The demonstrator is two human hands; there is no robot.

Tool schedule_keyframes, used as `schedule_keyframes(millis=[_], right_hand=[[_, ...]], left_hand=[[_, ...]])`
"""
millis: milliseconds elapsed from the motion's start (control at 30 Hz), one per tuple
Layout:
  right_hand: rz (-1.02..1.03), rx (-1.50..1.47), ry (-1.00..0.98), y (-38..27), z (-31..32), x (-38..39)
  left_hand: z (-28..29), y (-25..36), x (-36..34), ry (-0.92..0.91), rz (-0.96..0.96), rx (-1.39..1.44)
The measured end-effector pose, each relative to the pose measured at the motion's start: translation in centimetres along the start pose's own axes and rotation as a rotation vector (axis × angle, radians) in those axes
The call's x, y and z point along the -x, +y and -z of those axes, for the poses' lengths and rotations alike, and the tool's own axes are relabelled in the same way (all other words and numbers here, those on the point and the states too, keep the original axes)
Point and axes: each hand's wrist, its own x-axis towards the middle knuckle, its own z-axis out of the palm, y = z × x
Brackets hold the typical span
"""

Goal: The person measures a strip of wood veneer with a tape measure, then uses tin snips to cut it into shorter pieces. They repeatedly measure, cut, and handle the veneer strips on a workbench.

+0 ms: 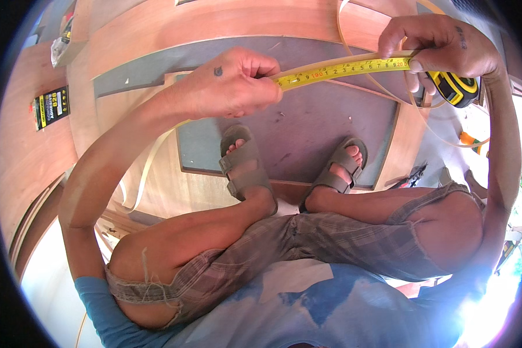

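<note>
Spreading out below, a big grey panel with smooth wood edges is partly covered by sandals. Over it, a long, bendy yellow tape runs from the left hand to the right hand. The left one is curled tight around the tape, so what sits inside is hidden. The right one, half closed, pinches it too and hides some of the chunky black-and-yellow case.

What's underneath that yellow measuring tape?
A pale strip shows along the upper edge of the yellow tape, with a grey surface farther below. Whatever lies directly behind the tape is covered.
</note>
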Motion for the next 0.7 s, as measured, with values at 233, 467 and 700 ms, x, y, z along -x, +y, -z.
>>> schedule_keyframes(millis=[233,467,700], right_hand=[[0.126,-0.104,0.082,1.1,-1.4,-0.4],[0.116,-0.017,-0.001,2.0,-0.9,-1.0],[0.021,0.056,0.073,0.2,-2.0,-0.2]], left_hand=[[-0.1,-0.2,0.3,0.01,-0.038,-0.063],[-0.2,-0.8,0.0,-0.005,-0.085,-0.028],[-0.2,0.3,0.5,-0.004,-0.069,-0.026]])
